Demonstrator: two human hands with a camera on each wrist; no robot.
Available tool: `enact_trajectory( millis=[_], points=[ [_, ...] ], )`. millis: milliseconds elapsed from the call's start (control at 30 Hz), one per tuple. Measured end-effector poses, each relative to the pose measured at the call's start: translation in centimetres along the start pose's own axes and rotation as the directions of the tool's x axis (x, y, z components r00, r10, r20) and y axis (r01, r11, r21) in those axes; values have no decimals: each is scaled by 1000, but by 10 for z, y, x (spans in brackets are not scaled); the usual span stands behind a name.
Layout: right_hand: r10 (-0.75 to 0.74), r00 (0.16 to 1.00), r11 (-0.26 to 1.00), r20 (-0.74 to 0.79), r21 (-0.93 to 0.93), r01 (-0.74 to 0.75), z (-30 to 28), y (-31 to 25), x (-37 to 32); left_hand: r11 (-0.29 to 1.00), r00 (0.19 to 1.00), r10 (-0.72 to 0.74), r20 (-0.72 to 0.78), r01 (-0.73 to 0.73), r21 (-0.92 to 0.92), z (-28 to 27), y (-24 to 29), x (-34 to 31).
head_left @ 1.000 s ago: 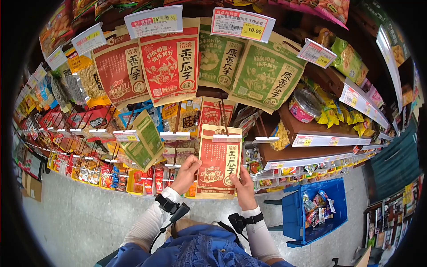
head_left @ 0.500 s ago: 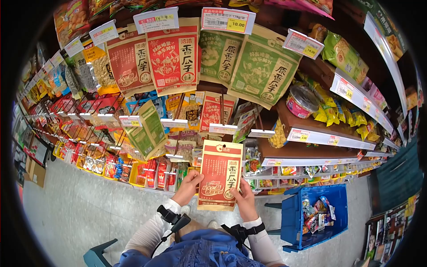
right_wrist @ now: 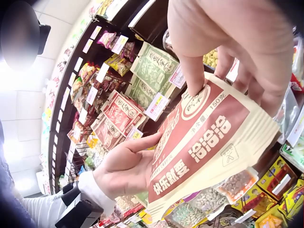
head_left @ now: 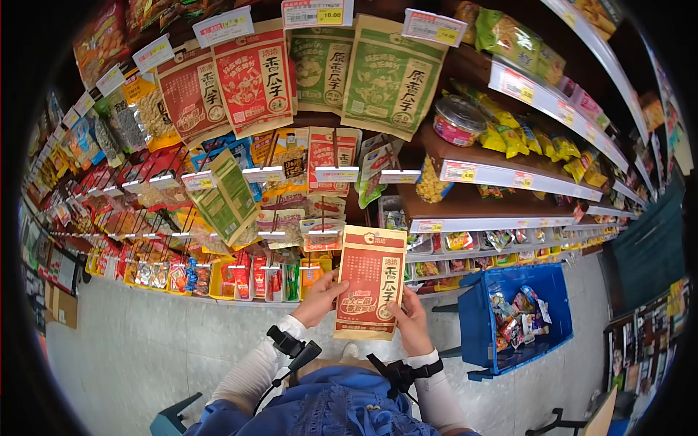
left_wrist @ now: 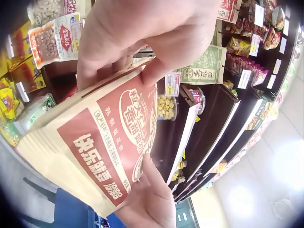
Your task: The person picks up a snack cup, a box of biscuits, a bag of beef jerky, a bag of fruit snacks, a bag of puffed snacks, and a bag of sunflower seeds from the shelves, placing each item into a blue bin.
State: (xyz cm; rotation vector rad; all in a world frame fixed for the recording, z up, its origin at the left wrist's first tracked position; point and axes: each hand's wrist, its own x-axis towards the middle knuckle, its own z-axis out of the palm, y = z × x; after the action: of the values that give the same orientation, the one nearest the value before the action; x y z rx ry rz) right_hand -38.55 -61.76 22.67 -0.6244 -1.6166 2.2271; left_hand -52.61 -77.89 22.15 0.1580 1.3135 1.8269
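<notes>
A red and cream packet of sunflower seeds (head_left: 369, 283) is held upright in front of the body, its printed front towards the head camera. My left hand (head_left: 321, 299) grips its left edge, thumb on the front. On the opposite edge, my right hand (head_left: 411, 324) pinches it with the thumb over the front and fingers behind. Both wrist views show the packet's lower end: the sunflower seed packet (left_wrist: 102, 147) spans between the two hands in the left one, and its bottom seam (right_wrist: 266, 137) points right in the other.
Red packets (head_left: 251, 76) and green packets (head_left: 396, 80) hang on hooks above. A green packet (head_left: 224, 198) hangs tilted at the left. A blue basket (head_left: 476, 327) with several small snack packs stands on the floor at right. Shelves with price rails (head_left: 494, 174) run to the right.
The packet has shifted slightly right in view, and its top has come away from the hook rail in front of it. The head view has swung, moving the shelves left. Both hands keep their hold.
</notes>
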Motion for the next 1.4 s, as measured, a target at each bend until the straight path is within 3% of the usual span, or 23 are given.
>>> enact_trajectory(
  millis=[100, 200, 467, 667, 967, 1400],
  points=[
    [4, 999, 1000, -39, 6, -4, 0, -6, -17, 998, 998, -58, 40, 56, 37, 10, 6, -9],
    [-44, 998, 999, -52, 0, 44, 5, -7, -32, 1000, 995, -18, 95, 16, 21, 6, 3, -17],
    [-6, 996, 1000, -88, 8, 6, 11, 4, -78, 999, 991, -46, 129, 43, 25, 2, -7, -47],
    [-9, 991, 999, -136, 38, 14, 14, 6, -105, 989, 978, -108, 179, 87, 122, 9, -10, -64],
    [-5, 978, 998, -209, 63, 19, 20, 5, -132, 991, 984, -69, 165, 49, 121, 20, -12, -77],
    [-1, 965, 999, -261, 46, 14, 26, 5, -146, 984, 971, -121, 207, 90, 151, 15, -22, -77]
  ],
)
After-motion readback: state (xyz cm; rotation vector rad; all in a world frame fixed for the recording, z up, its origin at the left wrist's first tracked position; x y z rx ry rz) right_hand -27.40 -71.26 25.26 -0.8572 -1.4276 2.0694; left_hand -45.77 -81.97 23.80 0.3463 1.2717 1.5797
